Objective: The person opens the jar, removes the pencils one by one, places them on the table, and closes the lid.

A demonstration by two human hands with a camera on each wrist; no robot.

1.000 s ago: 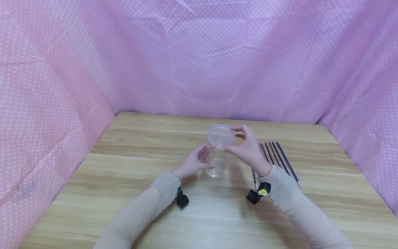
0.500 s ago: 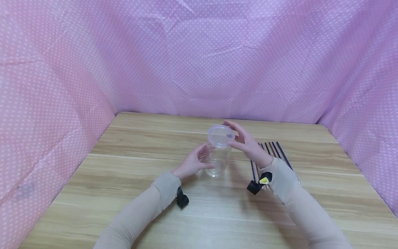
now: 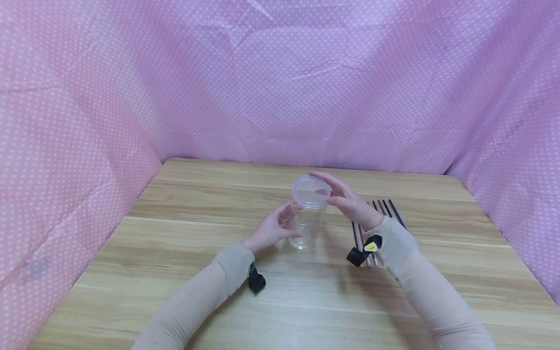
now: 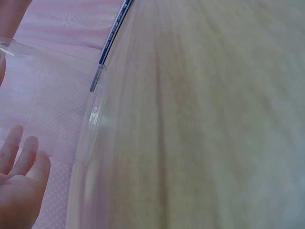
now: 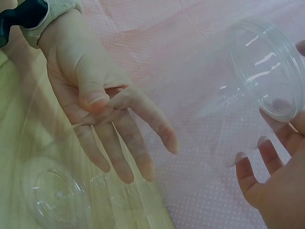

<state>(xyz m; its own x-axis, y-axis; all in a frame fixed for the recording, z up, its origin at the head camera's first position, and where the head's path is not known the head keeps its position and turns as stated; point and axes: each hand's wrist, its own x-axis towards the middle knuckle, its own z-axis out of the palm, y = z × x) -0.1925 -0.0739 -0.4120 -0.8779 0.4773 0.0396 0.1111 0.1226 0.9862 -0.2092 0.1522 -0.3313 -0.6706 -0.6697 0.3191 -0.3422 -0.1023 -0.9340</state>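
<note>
A tall clear plastic jar [image 3: 309, 226] stands upright on the table, with a clear round lid [image 3: 311, 192] on its top. My left hand [image 3: 273, 226] holds the jar's body from the left, thumb in front and fingers behind; the right wrist view shows those fingers through the clear wall. At the lid, my right hand [image 3: 350, 201] grips the right edge, thumb at the front and forefinger round the back. Its other fingers [image 5: 245, 176] stand away from the jar in the right wrist view. The jar's base [image 4: 93, 117] shows in the left wrist view.
Several dark pencils [image 3: 398, 214] lie side by side on the wooden table [image 3: 210, 194], partly hidden beneath my right wrist. One blue pencil [image 4: 114, 33] shows beyond the jar. A pink dotted cloth [image 3: 280, 97] hangs behind the table and at both sides.
My right hand has shifted round the lid: its fingers moved left along the back edge and its thumb moved up to the right side. The left hand and the jar have stayed still.
</note>
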